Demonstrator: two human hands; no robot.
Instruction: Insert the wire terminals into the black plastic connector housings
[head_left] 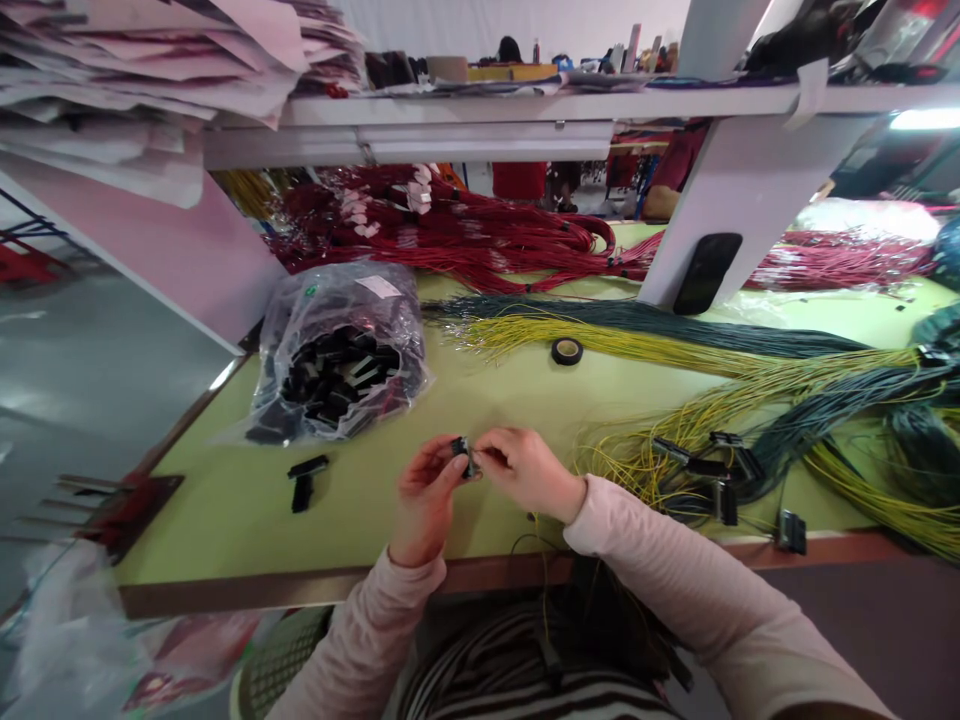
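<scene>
Over the middle of the table, my left hand (429, 492) pinches a small black connector (463, 457) between thumb and fingers. My right hand (529, 472) is closed close against the connector's right side, its fingertips pinched on what looks like a thin wire end, mostly hidden by the fingers. Below the right hand a thin yellow wire (545, 580) hangs over the table's front edge toward the lap. Two loose black connectors (304, 482) lie to the left of my hands. Right of my right forearm, several black connectors (705, 466) lie among yellow and dark green wires.
A clear plastic bag (341, 290) full of black connectors stands at back left. Behind my hands lie a black tape roll (567, 351), yellow wires (600, 343) and dark green wires (570, 312). Red wire bundles (480, 235) sit under the shelf (480, 107). A post (757, 200) rises at right.
</scene>
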